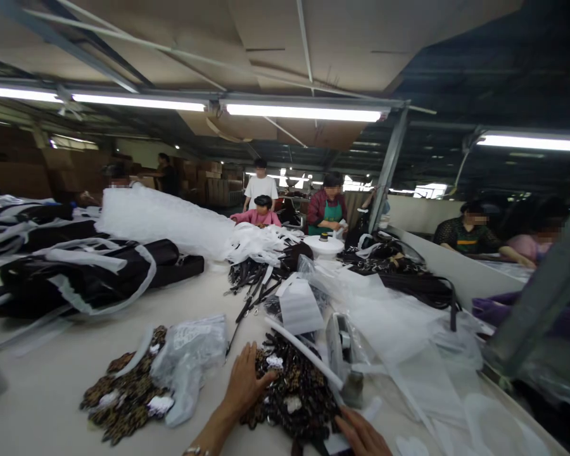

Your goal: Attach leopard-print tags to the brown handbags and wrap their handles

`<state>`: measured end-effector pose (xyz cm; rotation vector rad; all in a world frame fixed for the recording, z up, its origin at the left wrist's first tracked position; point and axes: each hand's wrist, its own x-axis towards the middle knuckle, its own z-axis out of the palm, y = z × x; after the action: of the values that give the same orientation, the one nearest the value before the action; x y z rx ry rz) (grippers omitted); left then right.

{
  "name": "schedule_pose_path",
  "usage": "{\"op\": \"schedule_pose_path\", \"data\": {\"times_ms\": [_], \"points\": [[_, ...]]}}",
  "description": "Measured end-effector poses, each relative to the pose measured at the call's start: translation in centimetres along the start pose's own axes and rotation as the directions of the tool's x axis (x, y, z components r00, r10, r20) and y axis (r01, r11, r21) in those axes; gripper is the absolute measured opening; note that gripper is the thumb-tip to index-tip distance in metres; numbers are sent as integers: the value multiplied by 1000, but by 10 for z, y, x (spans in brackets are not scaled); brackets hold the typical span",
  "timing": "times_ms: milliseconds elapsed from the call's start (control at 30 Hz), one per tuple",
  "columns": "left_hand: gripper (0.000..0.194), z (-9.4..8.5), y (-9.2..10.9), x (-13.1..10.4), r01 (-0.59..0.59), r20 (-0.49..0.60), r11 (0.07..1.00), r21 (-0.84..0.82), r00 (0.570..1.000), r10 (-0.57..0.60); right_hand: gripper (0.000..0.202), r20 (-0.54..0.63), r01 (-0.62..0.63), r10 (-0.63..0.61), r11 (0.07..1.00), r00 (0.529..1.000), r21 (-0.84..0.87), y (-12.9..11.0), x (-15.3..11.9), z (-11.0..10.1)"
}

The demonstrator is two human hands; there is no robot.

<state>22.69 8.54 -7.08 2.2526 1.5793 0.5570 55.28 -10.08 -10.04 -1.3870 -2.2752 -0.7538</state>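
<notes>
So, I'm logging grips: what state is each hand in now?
Left hand: open, at the dark pile.
Right hand: at the pile's lower right, partly cut off; grip cannot be told.

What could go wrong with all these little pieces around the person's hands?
The left hand and right hand are at opposite sides of a loose, dark pile, so a careless push might scatter pieces.
The long white strip lies across that pile and could slide off if it shifts.
A separate leopard-print pile lies to the left on the same table; sweeping sideways might mix the two.
</notes>
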Motion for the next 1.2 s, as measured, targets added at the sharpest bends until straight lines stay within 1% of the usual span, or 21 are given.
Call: {"op": "schedule_pose_path", "data": {"times_ms": [67, 133, 200, 300, 400, 533, 667, 767, 867, 933, 1000, 1033, 1100, 1167, 1200], "points": [[88, 0, 7, 11, 8, 17, 1000, -17, 1000, -8, 63, 26, -63, 61, 996, 998, 62, 0, 0, -2], [81, 1, 14, 19, -3, 17, 1000, -17, 1000, 3, 67, 68, -153, 145, 980, 987, 129, -3, 1, -8], [76, 5, 20, 22, -34, 16, 999, -12, 999, 34, 65, 122, -235, 215, 955, 969, 181, -6, 4, -14], [73, 10, 31, 21, -81, 7, 997, -6, 997, 81, 62, 210, -320, 275, 920, 938, 225, -4, 8, -20], [70, 13, 41, 16, -99, -10, 995, -6, 995, 99, 58, 244, -339, 279, 904, 929, 259, 3, 11, -23], [71, 19, 54, 4, -101, -40, 995, -22, 994, 100, 53, 238, -330, 267, 902, 934, 279, 12, 14, -26], [73, 28, 67, -8, -95, -46, 994, -56, 995, 93, 44, 243, -356, 292, 889, 925, 287, 11, 19, -33], [75, 27, 69, -15, -109, -21, 990, -93, 994, 108, 44, 266, -369, 294, 879, 918, 301, 7, 24, -42], [69, 11, 60, -21, -133, 4, 977, -168, 991, 135, 39, 256, -375, 303, 873, 918, 313, 7, 29, -53], [63, -3, 46, -26, -146, 2, 965, -219, 989, 150, 29, 181, -391, 350, 862, 919, 321, 8, 34, -59], [58, -16, 26, -33, -145, -17, 967, -211, 989, 144, 21, 78, -407, 406, 849, 911, 336, 10, 45, -64], [55, -20, 15, -37, -139, -33, 975, -172, 990, 135, 19, 28, -409, 426, 845, 904, 346, 10, 53, -66], [50, -23, -7, -45, -129, -59, 990, -55, 990, 126, 17, -40, -398, 441, 842, 897, 365, 8, 77, -69], [48, -20, -23, -53, -144, -73, 987, 74, 986, 150, 18, -64, -373, 428, 844, 902, 386, 3, 110, -67], [47, -17, -28, -56, -155, -74, 980, 129, 984, 165, 18, -58, -362, 416, 844, 907, 395, -1, 128, -64]]}}
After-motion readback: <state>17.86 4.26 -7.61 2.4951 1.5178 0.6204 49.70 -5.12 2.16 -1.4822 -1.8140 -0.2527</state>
